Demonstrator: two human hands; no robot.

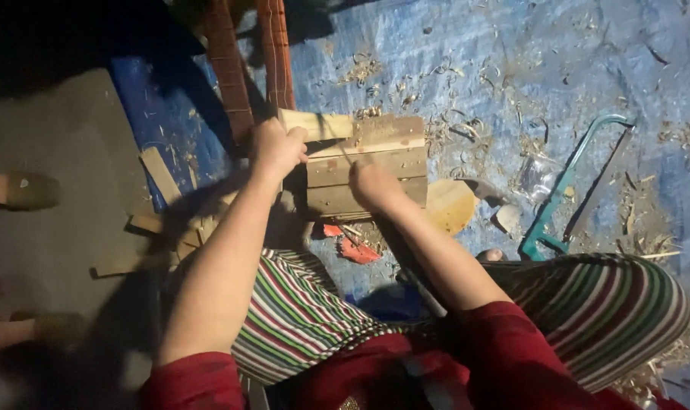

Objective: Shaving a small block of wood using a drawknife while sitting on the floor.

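— Where are the hands?
— Left hand curls tight around a wooden strip; right hand presses curled fingers onto the slatted wood panel.
— Room?
— Bare blue tarp beyond the panel's far edge.

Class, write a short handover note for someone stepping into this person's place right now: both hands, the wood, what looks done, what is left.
Left hand: grip closed on a pale wooden strip at the top edge of the slatted wooden panel.
Right hand: pressed on the panel's lower slats; whether it holds anything cannot be told.
Done: three slats lie side by side.
Left: the top strip is not yet seated.
Nearby: teal-framed hacksaw on the blue tarp.
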